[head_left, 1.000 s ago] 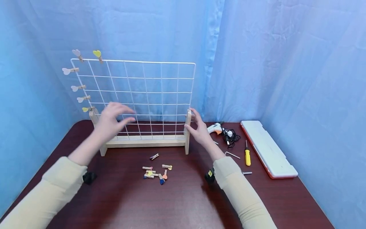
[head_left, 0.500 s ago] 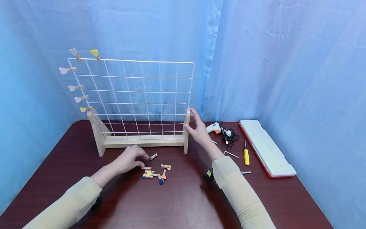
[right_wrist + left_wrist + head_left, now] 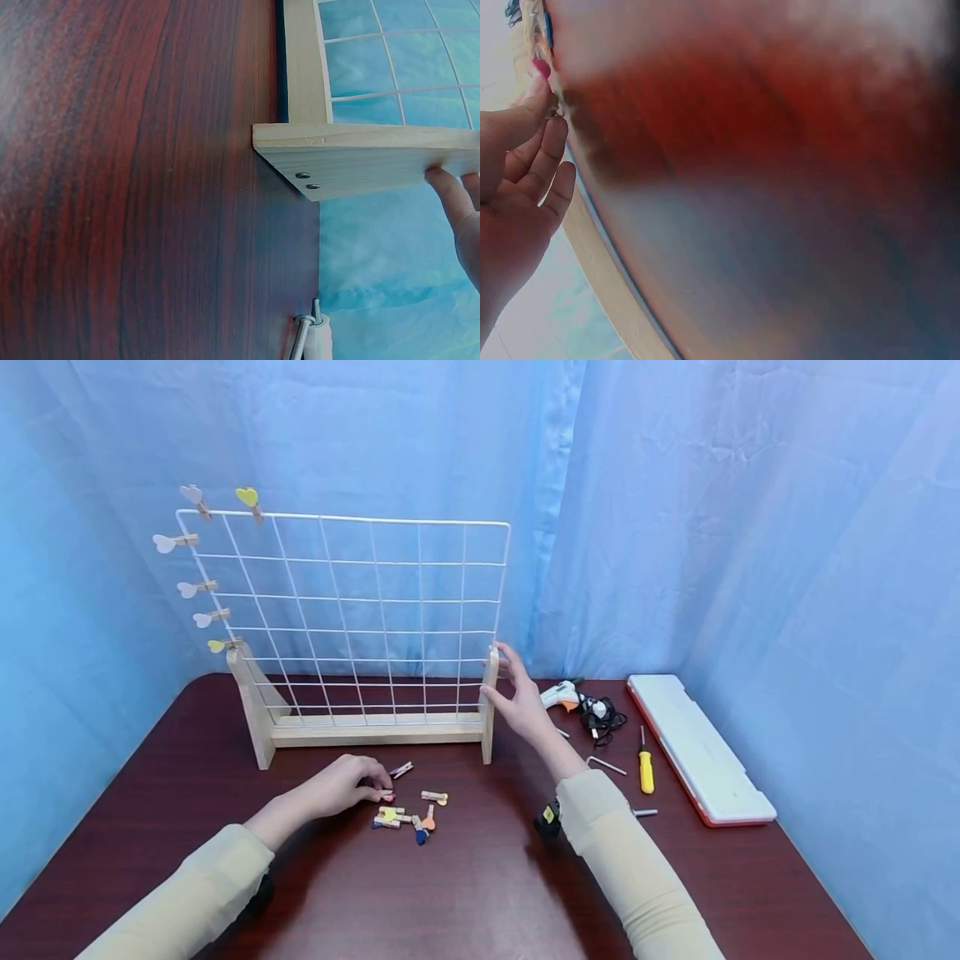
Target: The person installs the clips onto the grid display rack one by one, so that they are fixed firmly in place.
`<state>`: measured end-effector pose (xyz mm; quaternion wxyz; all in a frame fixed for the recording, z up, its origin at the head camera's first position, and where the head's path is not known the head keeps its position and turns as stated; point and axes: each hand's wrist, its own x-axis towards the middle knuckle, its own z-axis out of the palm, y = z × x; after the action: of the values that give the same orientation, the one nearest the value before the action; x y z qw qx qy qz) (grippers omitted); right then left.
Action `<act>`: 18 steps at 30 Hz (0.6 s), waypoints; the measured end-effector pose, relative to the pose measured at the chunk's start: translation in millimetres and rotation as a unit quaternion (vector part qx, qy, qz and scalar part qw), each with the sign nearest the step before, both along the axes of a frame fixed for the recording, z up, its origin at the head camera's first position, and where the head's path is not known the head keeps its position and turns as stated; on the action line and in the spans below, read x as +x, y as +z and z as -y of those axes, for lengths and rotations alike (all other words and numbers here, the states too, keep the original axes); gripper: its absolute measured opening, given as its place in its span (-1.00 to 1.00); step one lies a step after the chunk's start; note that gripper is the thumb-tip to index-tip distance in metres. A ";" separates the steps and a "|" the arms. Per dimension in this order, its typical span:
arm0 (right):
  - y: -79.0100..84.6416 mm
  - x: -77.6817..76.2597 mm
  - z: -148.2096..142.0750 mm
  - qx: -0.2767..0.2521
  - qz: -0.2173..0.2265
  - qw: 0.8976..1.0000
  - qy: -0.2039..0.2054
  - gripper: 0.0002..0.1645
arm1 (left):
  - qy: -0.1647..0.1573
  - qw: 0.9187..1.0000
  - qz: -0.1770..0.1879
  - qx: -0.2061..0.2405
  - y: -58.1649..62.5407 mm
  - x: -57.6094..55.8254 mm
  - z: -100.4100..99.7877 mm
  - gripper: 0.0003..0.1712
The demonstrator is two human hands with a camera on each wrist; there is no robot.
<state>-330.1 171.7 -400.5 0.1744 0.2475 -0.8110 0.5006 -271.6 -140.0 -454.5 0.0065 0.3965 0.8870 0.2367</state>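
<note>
In the head view my left hand (image 3: 348, 785) is low over the table, thumb and fingertips pinching a small clothespin (image 3: 386, 795) with a pink heart. The left wrist view shows the pink heart (image 3: 541, 68) at the thumb tip. My right hand (image 3: 522, 702) grips the upper end of the right wooden side post (image 3: 489, 710) of a stand. This stand carries a white wire grid (image 3: 397, 602). Along the grid's left and top edges sit several heart clothespins, among them a yellow one (image 3: 247, 497) and a white one (image 3: 164, 542).
Several loose clothespins (image 3: 390, 817) lie on the dark table before the stand, and a purple-tipped one (image 3: 402, 769) lies nearer it. To the right are a glue gun (image 3: 558, 695) with its cable, a hex key (image 3: 607, 766), a yellow screwdriver (image 3: 647, 772) and a white case (image 3: 701, 752).
My left hand has come down from in front of the grid to the loose clothespins and taken hold of the pink-heart one. The right hand stays on the post.
</note>
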 end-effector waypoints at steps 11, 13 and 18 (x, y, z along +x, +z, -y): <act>-1.7 -3.2 -0.2 0.007 -0.004 1.000 -0.009 -0.18 | 0.051 0.992 0.009 0.118 16.9 -3.2 -3.2 -0.74; 1.4 0.0 0.5 0.005 -0.002 1.000 -0.006 -0.18 | 0.059 0.988 0.007 0.144 22.7 -3.1 -4.1 -0.75; 14.0 15.3 4.8 0.000 -0.006 1.000 0.005 -0.20 | 0.099 0.969 0.009 0.225 43.3 1.3 -6.9 -0.81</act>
<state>-314.8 167.0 -386.5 0.1769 0.2548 -0.8086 0.5000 -270.3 -133.1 -411.2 -0.0987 0.2959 0.8456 0.4332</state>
